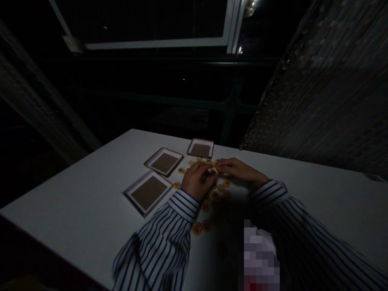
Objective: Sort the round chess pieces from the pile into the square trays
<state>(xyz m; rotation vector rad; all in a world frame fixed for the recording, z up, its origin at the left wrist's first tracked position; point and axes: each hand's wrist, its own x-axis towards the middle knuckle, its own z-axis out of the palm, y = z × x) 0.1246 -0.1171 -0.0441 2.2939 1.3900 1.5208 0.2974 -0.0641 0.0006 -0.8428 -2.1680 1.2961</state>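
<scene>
Both hands meet over a loose spread of round wooden xiangqi pieces on the white table [103, 178]. My left hand [195, 180] curls with thumb and fingers around a tilted xiangqi piece [214, 171]. My right hand [238, 169] pinches at the same spot from the other side, its fingertips on that piece. Some pieces are partly hidden under the fingers. Nearer me lie pieces with red characters, such as one red-marked piece [197, 228]. A black-marked piece [181, 171] sits left of my left hand.
Three shallow open boxes stand left of and behind the pieces: a near box [147, 194], a middle box [163, 161] and a far box [200, 148]. A textured hanging curtain [321, 89] is at the right. A white-framed window [154, 43] lies beyond. The light is dim.
</scene>
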